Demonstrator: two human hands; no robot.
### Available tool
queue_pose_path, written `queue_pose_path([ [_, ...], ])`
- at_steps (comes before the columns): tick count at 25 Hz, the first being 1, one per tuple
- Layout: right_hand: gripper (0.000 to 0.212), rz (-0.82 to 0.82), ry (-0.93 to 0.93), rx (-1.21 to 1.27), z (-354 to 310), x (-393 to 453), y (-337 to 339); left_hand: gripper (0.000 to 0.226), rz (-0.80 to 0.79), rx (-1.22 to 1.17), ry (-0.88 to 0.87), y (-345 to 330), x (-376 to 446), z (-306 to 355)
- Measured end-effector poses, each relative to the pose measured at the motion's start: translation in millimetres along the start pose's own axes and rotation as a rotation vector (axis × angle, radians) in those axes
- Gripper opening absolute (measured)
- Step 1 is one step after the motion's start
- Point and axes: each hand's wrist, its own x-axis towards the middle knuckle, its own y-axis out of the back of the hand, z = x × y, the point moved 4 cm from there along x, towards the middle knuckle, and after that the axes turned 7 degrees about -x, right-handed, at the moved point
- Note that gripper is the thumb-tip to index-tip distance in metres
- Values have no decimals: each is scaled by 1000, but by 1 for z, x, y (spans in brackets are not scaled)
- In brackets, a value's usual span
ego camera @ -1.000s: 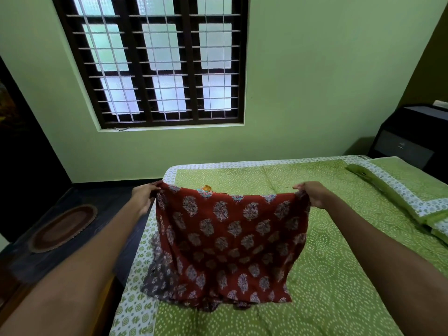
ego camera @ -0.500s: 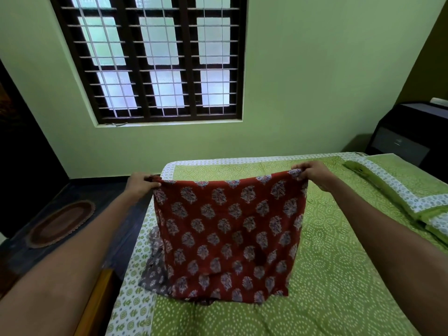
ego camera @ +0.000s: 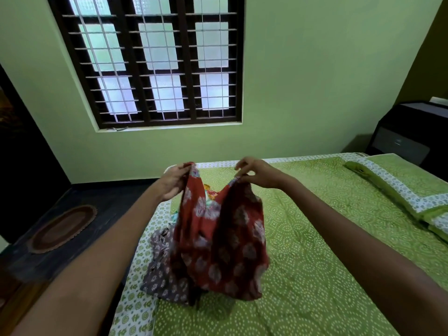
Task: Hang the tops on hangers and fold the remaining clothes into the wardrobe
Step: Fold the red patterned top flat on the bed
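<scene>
Now the red printed garment (ego camera: 218, 243) is seen gathered in half above the bed (ego camera: 315, 275), where half a second ago it was stretched flat. Nearest, a grey printed garment (ego camera: 164, 275) is left lying beside it. Farther off, its corners are pinched by the left hand (ego camera: 173, 181) and right hand (ego camera: 257, 173), fingers (ego camera: 238, 174) curled; folding is judged begun.

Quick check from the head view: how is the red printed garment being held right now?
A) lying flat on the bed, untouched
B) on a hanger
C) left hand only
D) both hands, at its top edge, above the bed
D: the left hand and right hand each grip the top of the red printed garment, which hangs over the bed.
</scene>
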Motion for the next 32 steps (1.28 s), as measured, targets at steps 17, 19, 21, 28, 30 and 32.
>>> queue_pose_path([
  [17, 32, -63, 71, 745, -51, -6, 34, 37, -583, -29, 308, -95, -5, -1],
  [19, 36, -95, 89, 791, -52, -10, 36, 47, -619, -80, 372, -98, -3, -6],
  [21, 38, -81, 56, 783, -46, -13, 38, 52, -575, -65, 362, -101, -2, -9],
  [28, 36, -88, -111, 30, -7, -32, 14, 37, -317, 212, 25, -104, -2, 10],
  [30, 46, -375, -196, -316, 19, -50, -18, 46, -233, 160, -78, -93, -1, 25],
  [32, 68, -479, -310, -408, 45, -70, -34, 44, -168, 189, -165, -80, -1, 42],
])
